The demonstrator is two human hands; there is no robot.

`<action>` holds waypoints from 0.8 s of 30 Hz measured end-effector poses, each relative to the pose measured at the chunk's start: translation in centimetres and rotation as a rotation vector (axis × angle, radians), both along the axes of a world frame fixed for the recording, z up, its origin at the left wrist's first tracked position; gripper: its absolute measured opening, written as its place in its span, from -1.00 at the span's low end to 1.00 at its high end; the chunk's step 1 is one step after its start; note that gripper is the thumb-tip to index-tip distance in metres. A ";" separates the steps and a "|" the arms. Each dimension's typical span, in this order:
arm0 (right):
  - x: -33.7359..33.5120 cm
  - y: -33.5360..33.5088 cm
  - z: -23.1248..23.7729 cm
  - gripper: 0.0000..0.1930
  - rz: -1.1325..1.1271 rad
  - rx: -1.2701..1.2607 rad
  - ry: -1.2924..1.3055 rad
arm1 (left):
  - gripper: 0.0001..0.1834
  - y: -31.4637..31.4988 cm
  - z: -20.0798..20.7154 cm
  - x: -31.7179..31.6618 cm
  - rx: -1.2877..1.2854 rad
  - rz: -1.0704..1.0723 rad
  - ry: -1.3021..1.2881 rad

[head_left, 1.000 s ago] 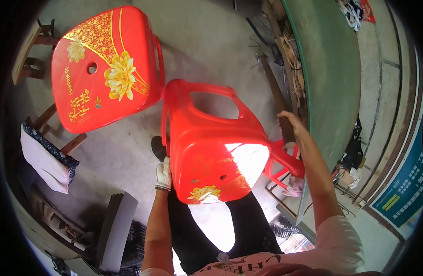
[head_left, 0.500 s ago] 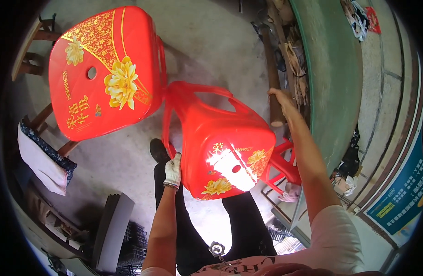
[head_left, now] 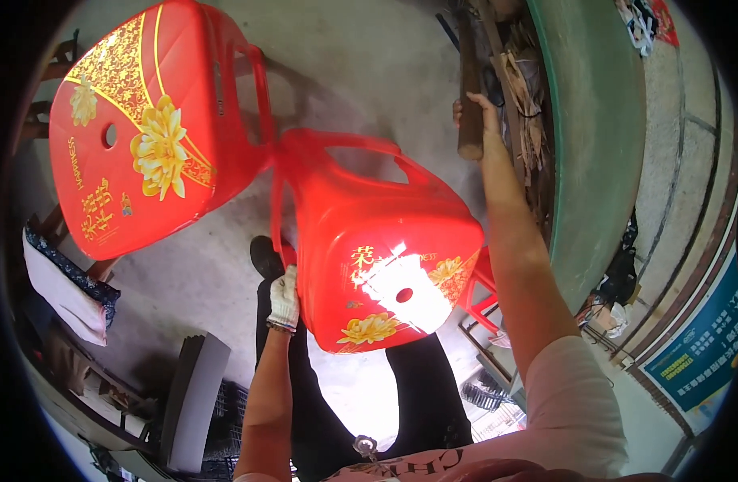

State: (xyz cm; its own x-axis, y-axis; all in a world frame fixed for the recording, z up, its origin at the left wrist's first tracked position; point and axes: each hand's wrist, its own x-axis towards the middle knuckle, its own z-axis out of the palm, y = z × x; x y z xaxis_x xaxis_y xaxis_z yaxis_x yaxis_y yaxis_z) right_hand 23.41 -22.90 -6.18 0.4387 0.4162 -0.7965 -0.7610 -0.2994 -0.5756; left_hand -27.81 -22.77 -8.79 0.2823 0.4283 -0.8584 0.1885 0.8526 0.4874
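Observation:
A red plastic stool with yellow flower prints stands tilted above my legs, its seat turned toward me. My left hand, in a white knitted glove, is closed on the near left side of this stool. Farther off, my bare right hand is wrapped round a brown wooden pole near its close end; the pole hides part of the palm. A second red stool of the same pattern is at the upper left, and its legs meet or overlap those of the first.
A green board or tabletop runs along the right, with scrap wood beside it. At the left are a cushion with a dark patterned edge and a grey panel. A blue printed banner hangs at far right.
My right hand and the pole have moved farther away and slightly left. Both stools appear farther left in view, the second one more so. My left hand keeps its hold.

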 end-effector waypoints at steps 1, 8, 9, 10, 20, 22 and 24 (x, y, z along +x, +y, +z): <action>-0.6 -0.1 -0.4 -0.72 -0.040 -0.052 -0.068 | -0.54 0.1 -0.4 -0.4 0.003 -0.002 0.005; -2.2 -6.2 -0.6 -0.81 0.169 -0.739 -0.481 | -0.56 0.0 -0.4 1.0 -0.015 0.057 0.108; -2.0 -6.7 -0.4 -0.81 0.171 -0.741 -0.479 | -0.56 0.1 -0.1 1.3 -0.018 0.057 0.110; -1.7 -7.1 -0.2 -0.80 0.183 -0.721 -0.497 | -0.57 0.2 0.2 1.6 -0.032 0.053 0.084; -6.8 -11.0 7.6 -0.77 0.066 -0.401 -0.089 | -0.62 -2.5 -5.7 -3.2 0.214 -0.326 0.071; -8.8 -10.5 10.1 -0.77 0.116 -0.440 -0.135 | -0.63 -1.5 -3.7 -1.7 -0.146 -0.011 0.063; -10.1 -10.0 12.6 -0.78 0.170 -0.468 -0.182 | -0.64 -1.5 -2.9 -1.6 -0.121 0.022 0.061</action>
